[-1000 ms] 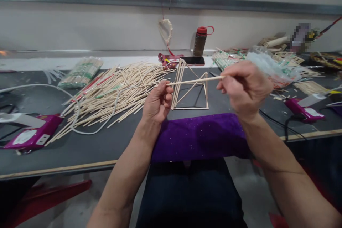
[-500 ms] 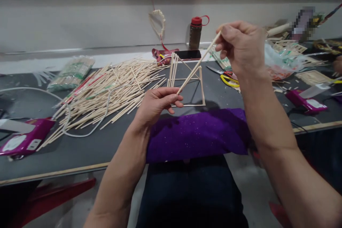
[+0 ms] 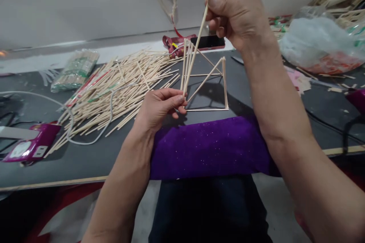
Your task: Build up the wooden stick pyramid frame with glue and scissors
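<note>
A thin wooden stick (image 3: 196,47) is pinched at its lower end by my left hand (image 3: 164,106) and at its upper end by my right hand (image 3: 235,15). It stands steeply, leaning to the right at the top. Just behind it is a frame of glued sticks (image 3: 225,85) on the table, with upright and slanting pieces. The left fingertips are at the frame's near left corner; whether they touch it I cannot tell. A purple cloth (image 3: 209,148) lies along the table edge below both hands.
Left of the frame spreads a heap of loose sticks (image 3: 125,87), with a wrapped stick bundle (image 3: 75,70) behind. A purple glue-gun-like device (image 3: 32,142) with a white cable sits at far left. A phone (image 3: 209,41) and a plastic bag (image 3: 322,40) lie at the back.
The stick has swung from a slant to nearly upright. My right hand has moved up and left; my left hand shifted slightly left. The view has turned a little.
</note>
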`<state>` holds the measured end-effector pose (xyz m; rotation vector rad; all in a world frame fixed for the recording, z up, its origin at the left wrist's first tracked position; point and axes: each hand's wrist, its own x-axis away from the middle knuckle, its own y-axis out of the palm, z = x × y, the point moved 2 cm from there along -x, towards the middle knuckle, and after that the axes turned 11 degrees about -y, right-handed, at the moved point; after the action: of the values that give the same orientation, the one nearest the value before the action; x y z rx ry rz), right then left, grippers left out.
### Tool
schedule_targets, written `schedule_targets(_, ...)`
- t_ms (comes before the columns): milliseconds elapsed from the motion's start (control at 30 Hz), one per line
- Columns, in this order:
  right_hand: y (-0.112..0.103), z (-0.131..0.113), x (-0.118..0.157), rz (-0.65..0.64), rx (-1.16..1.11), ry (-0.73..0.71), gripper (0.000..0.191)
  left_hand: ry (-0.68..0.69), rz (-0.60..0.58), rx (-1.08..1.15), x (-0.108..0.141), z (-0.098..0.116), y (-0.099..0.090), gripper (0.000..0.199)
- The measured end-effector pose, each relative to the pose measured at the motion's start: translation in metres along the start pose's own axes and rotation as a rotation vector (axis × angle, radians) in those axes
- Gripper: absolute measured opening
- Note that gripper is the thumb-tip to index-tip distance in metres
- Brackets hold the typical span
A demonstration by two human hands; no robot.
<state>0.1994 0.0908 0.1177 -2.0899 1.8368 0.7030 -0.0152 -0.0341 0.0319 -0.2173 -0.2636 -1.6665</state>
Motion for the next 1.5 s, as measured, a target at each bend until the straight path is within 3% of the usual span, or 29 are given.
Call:
schedule_targets(167,0.002,0.008,0.004,-0.042,0.039,0.016,0.011,-0.069,0.024,-0.084,-0.008,-0.01,-0.006,0.018)
schedule_targets(300,0.004,0.012,0.007,-0.05,0.052,0.015,0.012,-0.037,0.1,-0.13,-0.011,-0.012,-0.018,0.014)
schedule_targets(433,0.005,0.02,0.009,-0.015,0.018,0.028,0.015,-0.026,0.136,-0.176,-0.011,-0.008,-0.022,0.03)
schedule_targets(700,-0.001,0.035,0.007,0.007,0.027,0.083,0.015,-0.115,-0.071,-0.258,-0.03,-0.011,-0.022,0.058)
schedule_targets(1000,0.001,0.04,0.009,0.016,0.072,0.121,0.024,-0.254,-0.394,-0.193,-0.056,-0.017,-0.03,0.051)
schedule_targets(1500,-0.003,0.046,0.01,0.007,0.115,0.102,0.01,-0.254,-0.432,-0.139,-0.053,-0.018,-0.023,0.036)
